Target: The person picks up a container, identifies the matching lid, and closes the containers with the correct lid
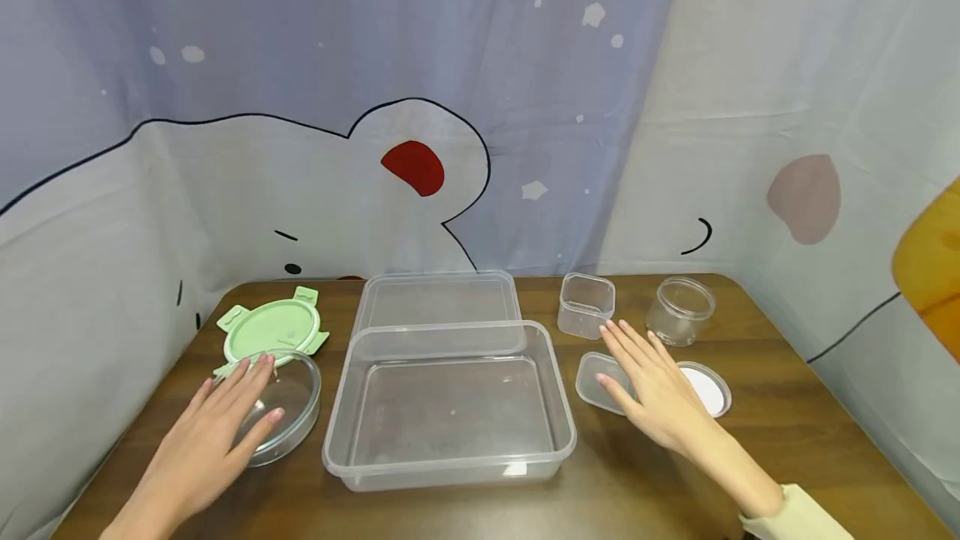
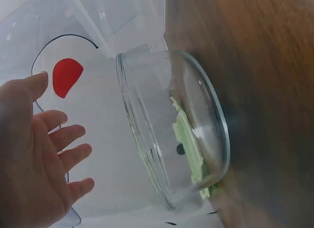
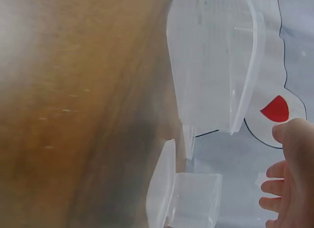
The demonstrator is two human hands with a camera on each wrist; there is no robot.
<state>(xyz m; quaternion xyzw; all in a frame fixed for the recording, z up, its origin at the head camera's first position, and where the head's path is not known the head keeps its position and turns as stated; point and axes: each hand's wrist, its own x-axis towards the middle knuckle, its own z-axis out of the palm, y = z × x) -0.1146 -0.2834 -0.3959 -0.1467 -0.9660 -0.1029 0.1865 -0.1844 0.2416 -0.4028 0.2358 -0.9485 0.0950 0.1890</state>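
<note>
My left hand, fingers straight, hovers above a round glass container at the left; the left wrist view shows air between the palm and its rim. Behind the glass lies a green lid with clip flaps. With its fingers extended, my right hand hangs over a small rectangular clear lid and a round lid with a white middle, covering part of each. Neither hand holds anything. Between the hands stands a large rectangular clear plastic box.
A large clear rectangular lid lies behind the box. At the back right stand a small square clear container and a round clear jar. A printed curtain hangs close behind the brown wooden table.
</note>
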